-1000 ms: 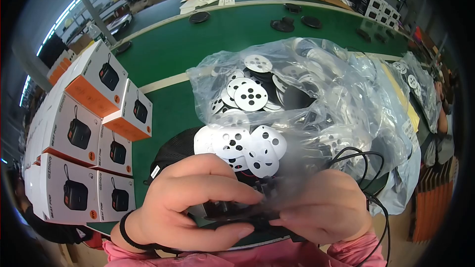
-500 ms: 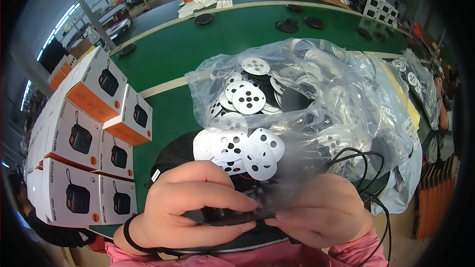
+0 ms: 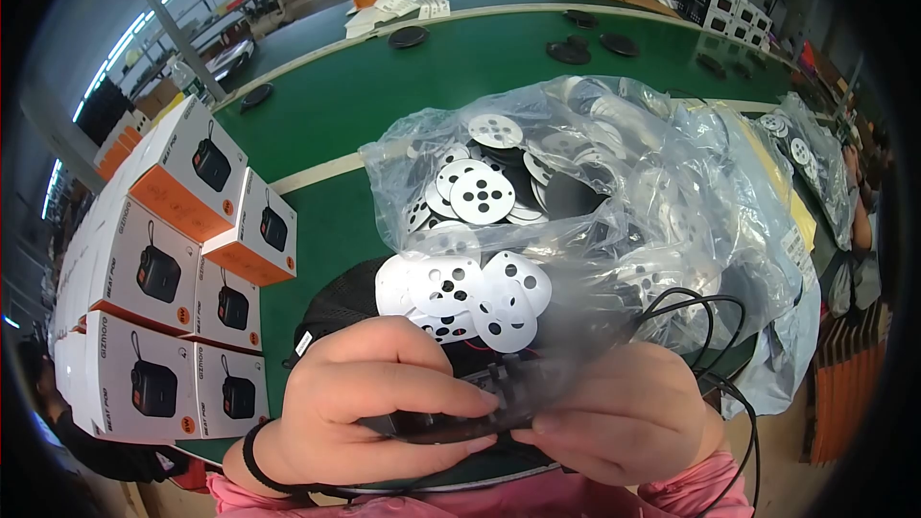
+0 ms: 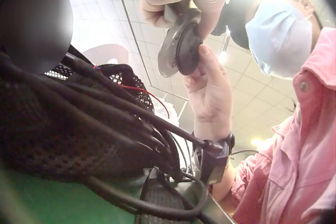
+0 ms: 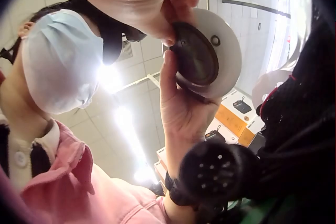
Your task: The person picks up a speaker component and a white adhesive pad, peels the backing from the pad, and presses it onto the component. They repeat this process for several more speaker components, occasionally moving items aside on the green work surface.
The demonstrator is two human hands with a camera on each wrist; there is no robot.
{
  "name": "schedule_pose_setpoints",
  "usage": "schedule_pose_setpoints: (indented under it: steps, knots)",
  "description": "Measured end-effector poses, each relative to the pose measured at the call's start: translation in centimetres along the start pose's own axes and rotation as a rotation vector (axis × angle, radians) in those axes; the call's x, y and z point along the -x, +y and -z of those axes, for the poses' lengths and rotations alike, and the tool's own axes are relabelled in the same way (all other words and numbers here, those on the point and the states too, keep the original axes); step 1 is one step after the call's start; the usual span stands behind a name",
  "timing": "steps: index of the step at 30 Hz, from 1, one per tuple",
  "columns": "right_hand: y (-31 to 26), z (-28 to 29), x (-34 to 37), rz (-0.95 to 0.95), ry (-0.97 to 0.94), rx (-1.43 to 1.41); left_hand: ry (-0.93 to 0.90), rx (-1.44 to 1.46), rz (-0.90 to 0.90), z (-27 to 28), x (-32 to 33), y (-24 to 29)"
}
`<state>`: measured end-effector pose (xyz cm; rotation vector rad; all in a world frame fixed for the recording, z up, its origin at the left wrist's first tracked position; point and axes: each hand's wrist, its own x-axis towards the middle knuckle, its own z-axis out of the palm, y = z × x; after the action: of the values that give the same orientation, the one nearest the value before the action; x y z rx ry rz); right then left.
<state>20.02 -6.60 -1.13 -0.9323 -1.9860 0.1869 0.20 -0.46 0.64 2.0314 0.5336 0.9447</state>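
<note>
Between both hands is a small dark round disc (image 5: pixel 197 61), with a paler round sheet (image 5: pixel 226 45) right behind it in the right wrist view. My left hand (image 3: pixel 374 412) pinches its left side, thumb below and index finger above. My right hand (image 3: pixel 624 412) pinches the opposite edge with fingertips close together. Short dark pegs show on the upper side in the head view. Just beyond the hands lie several white discs with holes (image 3: pixel 446 283), on a black mesh item (image 3: pixel 336 307). A blur hides part of the right fingers.
A clear plastic bag (image 3: pixel 662 134) full of white perforated discs spreads behind the hands. Boxes (image 3: pixel 149 379) printed with a speaker are stacked at the left. Black cables (image 3: pixel 739 326) loop beside the right hand. Black discs (image 3: pixel 409 36) lie on the far green surface (image 3: pixel 460 67).
The left index finger has shifted slightly over the pegs, and the held disc has tilted a little. The black discs on the far green surface have moved right.
</note>
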Motion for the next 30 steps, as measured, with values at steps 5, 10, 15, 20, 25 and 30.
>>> schedule_pose_setpoints:
  steps: [5,10,15,20,25,30]
  knots:
    - [0.2,-0.1,0.2,0.016,0.004,0.005,-0.002,-0.002,0.005,0.0,0.0,0.1]
    - [0.1,-0.5,-0.3,0.005,0.026,0.037,-0.007,-0.012,0.014,-0.1,0.0,-0.1]
    - [1.1,-1.5,0.2,0.017,0.125,0.018,0.015,-0.011,0.109,-0.5,0.1,-0.5]
    - [1.8,-2.6,0.2,-0.044,0.278,-0.018,0.013,0.083,0.141,-0.8,0.3,-1.5]
    - [1.7,-2.3,-0.2,-0.063,0.274,-0.005,0.005,0.199,0.185,-1.0,0.6,-1.9]
    - [1.7,-2.3,-0.3,-0.063,0.282,0.007,0.019,0.297,0.274,-1.1,0.6,-1.8]
